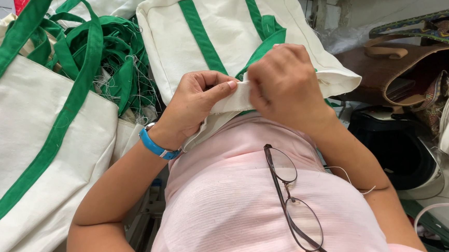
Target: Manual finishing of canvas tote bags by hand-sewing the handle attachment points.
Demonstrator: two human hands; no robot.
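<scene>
**Both hands pinch the edge of a cream canvas bag**

From the head camera, looking down over a pink shirt with a pair of glasses hooked at the chest, the person holds a cream bag with green straps close against the body. The left hand — a blue wristband on that wrist — has its fingers closed on the bag's folded rim, thumb pressed flat on top. The right hand is curled shut on the same rim just beside it, the two hands touching.

The canvas looks soft yet fairly thick — it should fold readily, weigh little and not slip; the hemmed rim or a strap is the surest place to hold.

To the left lies another cream bag, with a tangle of green straps near it. To the right, an open brown bag; its contents cannot be made out.
</scene>
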